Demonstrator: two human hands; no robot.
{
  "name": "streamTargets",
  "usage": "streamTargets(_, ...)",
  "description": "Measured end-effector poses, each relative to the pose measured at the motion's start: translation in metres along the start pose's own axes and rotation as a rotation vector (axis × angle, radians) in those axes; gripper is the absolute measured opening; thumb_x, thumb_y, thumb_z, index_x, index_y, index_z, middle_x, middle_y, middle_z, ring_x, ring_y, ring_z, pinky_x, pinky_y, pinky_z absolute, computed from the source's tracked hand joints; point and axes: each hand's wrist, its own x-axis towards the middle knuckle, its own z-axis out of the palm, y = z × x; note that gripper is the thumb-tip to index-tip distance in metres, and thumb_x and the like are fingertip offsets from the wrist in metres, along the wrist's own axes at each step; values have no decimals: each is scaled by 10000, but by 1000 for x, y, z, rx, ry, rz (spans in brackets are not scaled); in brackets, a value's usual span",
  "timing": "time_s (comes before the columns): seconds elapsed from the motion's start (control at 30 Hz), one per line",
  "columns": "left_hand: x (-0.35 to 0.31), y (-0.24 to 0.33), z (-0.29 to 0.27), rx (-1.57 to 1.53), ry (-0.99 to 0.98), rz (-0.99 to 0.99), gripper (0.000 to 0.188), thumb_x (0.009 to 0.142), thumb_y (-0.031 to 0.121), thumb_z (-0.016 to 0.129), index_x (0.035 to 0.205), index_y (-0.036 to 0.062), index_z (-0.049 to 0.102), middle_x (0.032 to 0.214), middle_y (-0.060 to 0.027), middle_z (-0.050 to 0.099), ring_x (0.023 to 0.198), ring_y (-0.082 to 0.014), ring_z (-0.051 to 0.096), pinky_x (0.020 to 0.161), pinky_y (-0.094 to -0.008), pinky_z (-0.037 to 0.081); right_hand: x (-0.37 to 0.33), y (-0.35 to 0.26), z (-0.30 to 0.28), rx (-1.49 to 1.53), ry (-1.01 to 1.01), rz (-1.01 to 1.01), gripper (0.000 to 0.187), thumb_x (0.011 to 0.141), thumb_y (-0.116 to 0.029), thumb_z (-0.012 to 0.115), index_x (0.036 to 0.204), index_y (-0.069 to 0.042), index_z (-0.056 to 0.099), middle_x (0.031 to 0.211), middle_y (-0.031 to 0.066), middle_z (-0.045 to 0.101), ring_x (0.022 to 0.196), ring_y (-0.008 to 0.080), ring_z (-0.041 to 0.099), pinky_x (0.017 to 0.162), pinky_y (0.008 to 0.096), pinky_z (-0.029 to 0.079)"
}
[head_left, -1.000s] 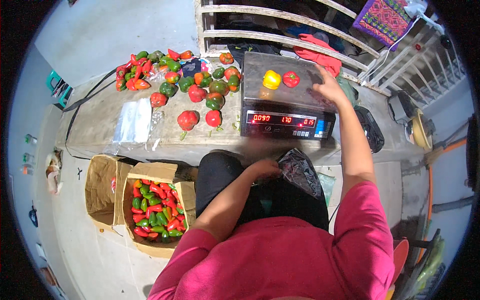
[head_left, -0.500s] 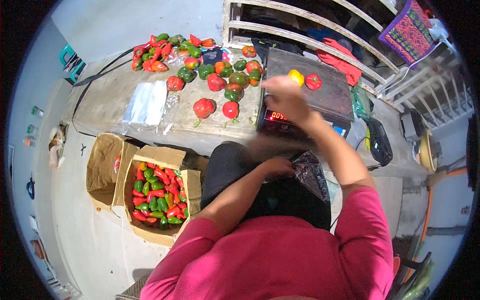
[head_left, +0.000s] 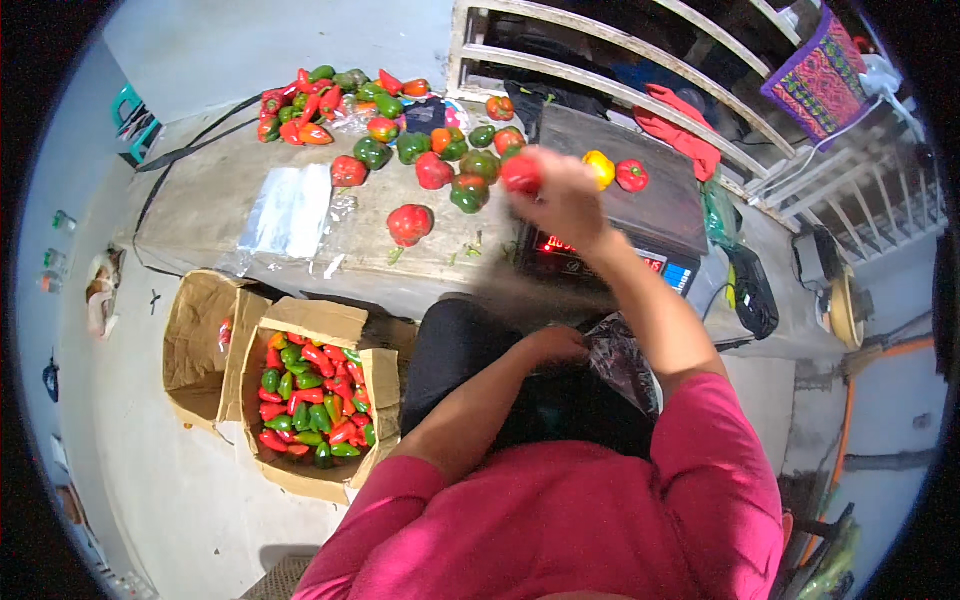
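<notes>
My right hand, slightly blurred, is closed around a red bell pepper above the left edge of a digital scale. A yellow bell pepper and another red bell pepper lie on the scale's dark platform. Low over my lap, my left hand grips the edge of a clear plastic bag; its fingertips are partly hidden. Left of the scale, several red and green bell peppers are spread over the concrete ledge, among them a large red one near the front.
Flat clear bags lie on the ledge, with a heap of long peppers behind. Below stand a cardboard box of red and green peppers and another box. White metal bars run behind the scale. A cat lies at far left.
The red bell pepper from the front of the ledge is now in my right hand, over the scale's left side. My left hand stays at the plastic bag.
</notes>
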Motion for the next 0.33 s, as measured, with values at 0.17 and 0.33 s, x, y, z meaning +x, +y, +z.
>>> streamTargets(0.17,5,5,2,-54,56,86,382,717,338,538,877,3,626,883,-187,621,823,-324,590,736,-416,438,-42,98,-75,-19,113,515,673,662,-352,729,1187,-31,456,904,179,628,823,294,623,742,366,483)
streamTargets(0.33,24,-19,9,90,-31,240,423,706,383,565,868,-2,627,882,-186,628,823,-305,599,738,-411,439,-79,149,-76,-172,-45,718,721,654,-463,674,1210,-69,437,950,214,617,912,352,597,823,425,445)
